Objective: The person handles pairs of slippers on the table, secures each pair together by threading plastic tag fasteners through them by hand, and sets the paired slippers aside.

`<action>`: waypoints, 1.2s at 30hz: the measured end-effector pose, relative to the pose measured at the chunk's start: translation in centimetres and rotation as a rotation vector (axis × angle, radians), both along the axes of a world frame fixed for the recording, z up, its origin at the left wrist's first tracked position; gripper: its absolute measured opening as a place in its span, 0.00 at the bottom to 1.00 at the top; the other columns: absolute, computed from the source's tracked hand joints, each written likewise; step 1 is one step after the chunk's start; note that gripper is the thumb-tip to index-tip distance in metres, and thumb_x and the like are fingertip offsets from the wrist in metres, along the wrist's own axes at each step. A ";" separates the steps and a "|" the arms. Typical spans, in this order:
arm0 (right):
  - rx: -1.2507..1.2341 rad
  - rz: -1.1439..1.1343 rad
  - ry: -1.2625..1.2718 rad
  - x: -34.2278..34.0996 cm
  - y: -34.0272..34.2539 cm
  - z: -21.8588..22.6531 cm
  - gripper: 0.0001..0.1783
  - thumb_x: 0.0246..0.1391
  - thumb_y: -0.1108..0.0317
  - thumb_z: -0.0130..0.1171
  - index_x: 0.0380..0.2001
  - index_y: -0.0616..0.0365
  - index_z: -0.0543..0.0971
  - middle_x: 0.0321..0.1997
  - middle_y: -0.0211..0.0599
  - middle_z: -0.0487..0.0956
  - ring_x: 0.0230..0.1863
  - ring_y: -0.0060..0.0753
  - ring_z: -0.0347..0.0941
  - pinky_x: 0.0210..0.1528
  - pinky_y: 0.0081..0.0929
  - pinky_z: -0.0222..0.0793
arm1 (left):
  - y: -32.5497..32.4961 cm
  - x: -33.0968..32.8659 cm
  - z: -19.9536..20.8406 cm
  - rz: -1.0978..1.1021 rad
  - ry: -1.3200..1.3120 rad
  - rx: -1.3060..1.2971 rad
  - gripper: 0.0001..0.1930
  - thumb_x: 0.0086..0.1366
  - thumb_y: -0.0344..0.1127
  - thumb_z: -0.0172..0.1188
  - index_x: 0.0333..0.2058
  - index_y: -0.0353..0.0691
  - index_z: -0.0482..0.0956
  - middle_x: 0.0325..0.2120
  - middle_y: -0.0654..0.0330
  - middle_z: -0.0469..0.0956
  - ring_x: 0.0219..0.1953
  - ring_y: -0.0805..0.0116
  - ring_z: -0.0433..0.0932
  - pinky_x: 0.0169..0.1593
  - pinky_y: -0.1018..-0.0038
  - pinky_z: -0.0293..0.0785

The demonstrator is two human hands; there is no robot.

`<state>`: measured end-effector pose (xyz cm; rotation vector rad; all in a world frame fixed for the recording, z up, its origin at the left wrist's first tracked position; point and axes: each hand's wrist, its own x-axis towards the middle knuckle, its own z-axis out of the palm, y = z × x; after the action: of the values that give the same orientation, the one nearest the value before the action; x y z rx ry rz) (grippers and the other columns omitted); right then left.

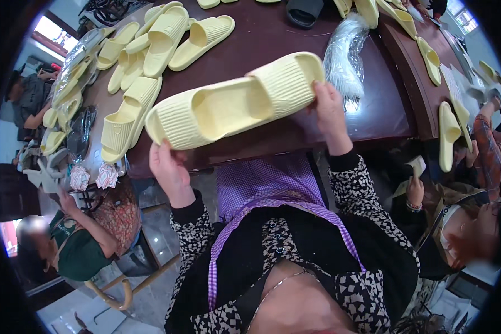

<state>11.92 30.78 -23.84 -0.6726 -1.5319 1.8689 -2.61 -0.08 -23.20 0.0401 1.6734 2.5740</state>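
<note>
Above the front edge of the table I hold a pair of pale yellow slide slippers (pixel 288 86), fitted together heel to toe so that a ridged strap shows at each end. My left hand (pixel 171 167) grips the left end from below, fingers closed on the rim. At the right end my right hand (pixel 329 108) pinches the edge, its thumb on the near side. Some fingers of both hands are hidden behind the slippers. Left of them, a yellow slipper (pixel 129 119) rests against others on the table.
More yellow slippers (pixel 167 42) lie at the back left of the dark red table (pixel 250 39). A bundle of clear plastic strips or bags (pixel 345 61) lies right of centre, near a black slipper (pixel 304 12). Co-workers handle footwear at both sides; one sits left in a green top (pixel 86 250).
</note>
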 end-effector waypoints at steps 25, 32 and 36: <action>0.838 -0.164 -0.289 2.6 6.9 0.3 0.10 0.51 0.68 0.60 0.36 0.61 0.82 0.31 0.43 0.81 0.32 0.40 0.78 0.36 0.31 0.73 | 8.7 -3.6 1.6 -0.279 0.494 -0.517 0.15 0.68 0.32 0.56 0.48 0.28 0.75 0.34 0.62 0.77 0.34 0.79 0.73 0.40 0.80 0.72; 1.384 -0.220 -0.454 1.9 5.0 -3.6 0.08 0.47 0.70 0.59 0.34 0.51 0.80 0.33 0.36 0.75 0.40 0.42 0.72 0.45 0.41 0.65 | 11.0 1.3 0.5 -0.441 0.517 -0.543 0.11 0.65 0.30 0.58 0.45 0.32 0.78 0.34 0.60 0.79 0.35 0.75 0.75 0.39 0.78 0.72; 1.492 -0.278 -0.390 1.6 5.8 -4.1 0.03 0.47 0.70 0.59 0.28 0.52 0.78 0.30 0.33 0.74 0.36 0.39 0.71 0.42 0.37 0.65 | 11.2 2.6 0.4 -0.501 0.531 -0.568 0.10 0.64 0.28 0.57 0.44 0.33 0.77 0.34 0.60 0.78 0.35 0.74 0.76 0.40 0.78 0.72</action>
<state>13.51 36.60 -27.95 -0.4300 -2.3243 0.0706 0.00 11.09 -22.81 1.0301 2.1398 1.7412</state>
